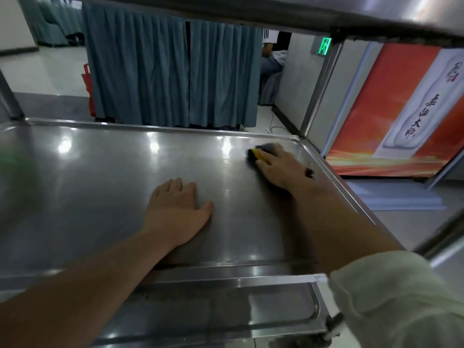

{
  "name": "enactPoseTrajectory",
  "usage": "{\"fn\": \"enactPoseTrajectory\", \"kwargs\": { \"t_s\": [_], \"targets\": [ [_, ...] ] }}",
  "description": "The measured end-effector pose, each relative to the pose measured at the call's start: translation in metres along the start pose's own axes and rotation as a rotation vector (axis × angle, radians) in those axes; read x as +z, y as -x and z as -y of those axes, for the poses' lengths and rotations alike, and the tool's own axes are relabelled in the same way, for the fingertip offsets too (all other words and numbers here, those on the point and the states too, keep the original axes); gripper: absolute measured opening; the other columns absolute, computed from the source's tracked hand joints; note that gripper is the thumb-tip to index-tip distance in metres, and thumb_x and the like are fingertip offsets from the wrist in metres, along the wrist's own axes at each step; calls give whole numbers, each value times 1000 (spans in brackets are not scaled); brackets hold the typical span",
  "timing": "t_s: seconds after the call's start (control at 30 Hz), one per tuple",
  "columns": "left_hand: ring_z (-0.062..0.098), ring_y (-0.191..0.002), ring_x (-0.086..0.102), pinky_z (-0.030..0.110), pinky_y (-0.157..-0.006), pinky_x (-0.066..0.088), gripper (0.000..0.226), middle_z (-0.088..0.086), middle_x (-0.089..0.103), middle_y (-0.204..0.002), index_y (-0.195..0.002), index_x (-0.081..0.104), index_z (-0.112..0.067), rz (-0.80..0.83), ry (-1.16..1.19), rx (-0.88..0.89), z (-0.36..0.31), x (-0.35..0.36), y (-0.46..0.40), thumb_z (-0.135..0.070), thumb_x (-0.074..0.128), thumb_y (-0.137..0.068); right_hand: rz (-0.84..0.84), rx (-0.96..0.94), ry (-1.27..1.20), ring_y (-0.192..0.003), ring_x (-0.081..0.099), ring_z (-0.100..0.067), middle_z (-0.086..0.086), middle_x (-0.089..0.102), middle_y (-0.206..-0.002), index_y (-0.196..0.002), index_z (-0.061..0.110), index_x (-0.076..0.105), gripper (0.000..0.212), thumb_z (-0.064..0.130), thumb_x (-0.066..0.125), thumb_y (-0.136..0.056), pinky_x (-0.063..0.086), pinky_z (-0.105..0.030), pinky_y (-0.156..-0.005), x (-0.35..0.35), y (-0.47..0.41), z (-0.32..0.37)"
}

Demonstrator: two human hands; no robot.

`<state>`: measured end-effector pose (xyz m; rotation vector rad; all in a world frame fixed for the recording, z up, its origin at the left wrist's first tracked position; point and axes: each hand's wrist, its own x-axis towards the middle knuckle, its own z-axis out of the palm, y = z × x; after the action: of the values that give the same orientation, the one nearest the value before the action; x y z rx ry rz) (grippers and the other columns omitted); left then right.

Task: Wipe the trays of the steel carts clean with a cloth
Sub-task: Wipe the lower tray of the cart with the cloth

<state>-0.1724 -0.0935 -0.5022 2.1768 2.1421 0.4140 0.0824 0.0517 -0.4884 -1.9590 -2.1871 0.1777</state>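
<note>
Pressing down on the cloth [256, 156], your right hand [281, 167] lies flat over it near the far right corner of the steel tray [100, 177], fingers stretched forward rather than curled, with the dark cloth and a yellow patch of it peeking out past your fingertips. Your left hand [175, 212] rests palm down on the bare middle of the same tray, fingers straight and slightly spread, holding nothing, well apart from the cloth. This tray is a lower shelf of the cart; another steel shelf [326, 13] hangs overhead across the top of the view, and an upright post [319, 89] rises from the far right corner. Ceiling lights reflect as bright spots along the tray's far half. Beyond the cart you can see a blue-grey curtain [170, 76], a green exit sign [325, 45] low on the wall, and an orange poster [376, 109] leaning at the right.
</note>
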Motion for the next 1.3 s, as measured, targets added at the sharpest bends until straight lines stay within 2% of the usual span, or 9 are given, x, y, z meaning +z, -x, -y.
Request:
{"fn": "enactPoseTrajectory", "kwargs": {
  "t_s": [0.13, 0.27, 0.43, 0.7, 0.83, 0.97, 1.13, 1.23, 1.3],
  "targets": [
    [32, -137, 30, 45, -112, 23, 66, 12, 39, -146, -135, 44, -21, 10, -52, 35, -1, 3, -4, -66, 29, -88, 34, 158, 172, -145, 9, -38, -6, 3, -162, -147, 51, 10, 52, 59, 20, -97, 12, -61, -115, -16, 30, -47],
    [34, -137, 30, 48, -113, 23, 68, 15, 37, -148, -135, 44, -19, 45, -79, 58, 0, 2, -7, -66, 27, -89, 94, 7, 125, -146, 6, -33, 4, -5, -162, -141, 60, 0, 56, 66, 24, -91, 9, -60, -114, -9, 97, -16],
    [34, -134, 34, 48, -110, 28, 70, 15, 38, -147, -135, 44, -19, 72, -116, 76, -2, -7, -4, -68, 25, -89, 11, -137, 100, -144, 16, -23, 13, 3, -161, -139, 64, 2, 58, 67, 28, -87, 22, -54, -108, -7, 194, -3],
    [28, -141, 29, 42, -110, 30, 74, 7, 28, -156, -147, 32, -25, 249, -104, 210, 12, -34, 4, -71, 29, -90, 4, 429, 203, -147, 10, -28, 4, 2, -162, -146, 53, 7, 55, 57, 29, -95, 18, -60, -112, -30, 211, -36],
    [21, -124, 46, 39, -95, 43, 77, -5, 48, -138, -136, 45, -34, 240, -99, 324, 78, -55, 24, -81, 23, -80, -8, 589, 148, -144, 9, -39, -4, -1, -162, -148, 48, 11, 54, 52, 28, -97, 14, -65, -111, -27, 194, -12],
    [21, -141, 28, 44, -111, 31, 91, -6, 26, -157, -149, 22, -40, 195, -145, 248, 149, -57, 49, -89, 9, -72, 6, 686, 130, -142, 4, -46, -11, -7, -161, -150, 42, 9, 53, 50, 17, -98, 9, -70, -108, -16, 170, 42],
    [20, -146, 21, 41, -116, 20, 86, -4, 21, -159, -150, 22, -35, 95, -107, 217, 155, -50, 66, -81, 7, -79, 45, 264, 120, -143, 2, -43, -9, -11, -161, -149, 45, 5, 52, 49, 20, -99, 6, -67, -108, 13, 138, 149],
    [19, -135, 39, 37, -108, 35, 71, -3, 42, -149, -140, 45, -31, 5, -108, 131, 150, -52, 67, -74, 25, -86, 147, -145, 69, -146, -3, -36, 0, -12, -162, -147, 53, 5, 51, 51, 24, -99, 0, -62, -111, 40, 118, 238],
    [18, -115, 54, 33, -91, 48, 57, -2, 60, -128, -121, 61, -27, -121, -125, 46, 152, -55, 71, -63, 29, -91, 188, -298, 43, -146, -5, -33, 4, -11, -162, -146, 56, 6, 51, 53, 26, -99, -2, -61, -111, 50, 109, 282]
  ]
}}
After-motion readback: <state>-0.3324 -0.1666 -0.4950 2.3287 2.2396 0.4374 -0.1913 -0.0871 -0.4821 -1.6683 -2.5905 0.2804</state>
